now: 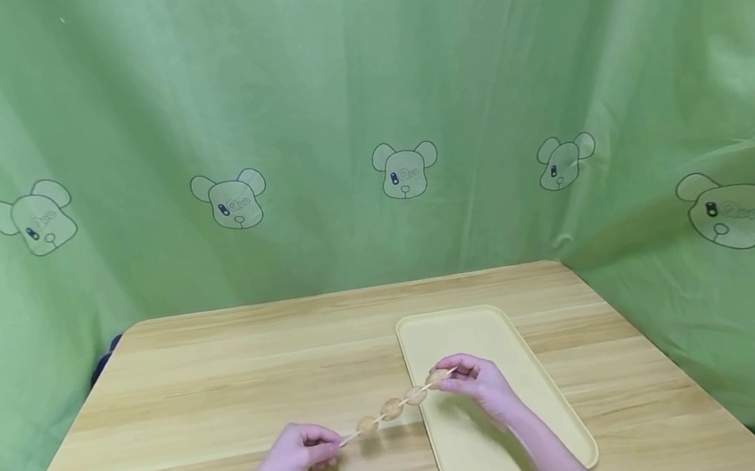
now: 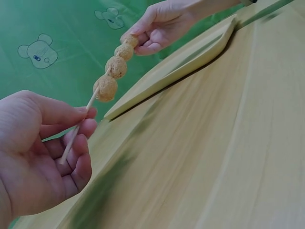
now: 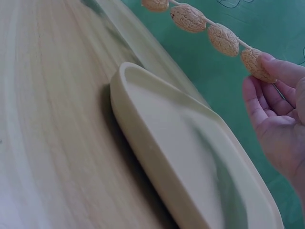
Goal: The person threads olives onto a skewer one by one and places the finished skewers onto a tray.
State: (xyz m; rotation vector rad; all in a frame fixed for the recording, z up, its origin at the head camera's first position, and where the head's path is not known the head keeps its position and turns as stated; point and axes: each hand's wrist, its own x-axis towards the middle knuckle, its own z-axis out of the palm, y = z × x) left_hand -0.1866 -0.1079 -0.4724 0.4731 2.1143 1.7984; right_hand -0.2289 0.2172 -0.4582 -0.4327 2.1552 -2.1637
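A thin wooden skewer [image 2: 90, 104] carries several brown, wrinkled balls in a row, spaced apart along it. It is held raised over the table, slanting up to the right in the head view. My left hand [image 1: 300, 455] pinches the bare lower end between thumb and fingers. At the far end, my right hand [image 1: 484, 387] grips the last ball [image 3: 257, 64] between thumb and fingertips. The ball closest to my left hand [image 2: 106, 88] sits a short way up the stick from the fingers. My right hand is above the cream tray [image 1: 476, 459].
The tray lies on the right half of a wood-grain table [image 1: 225, 380], its low raised rim [image 3: 157, 152] running all round. A green curtain [image 1: 328, 234] with bear-head outlines hangs behind the table and along both sides.
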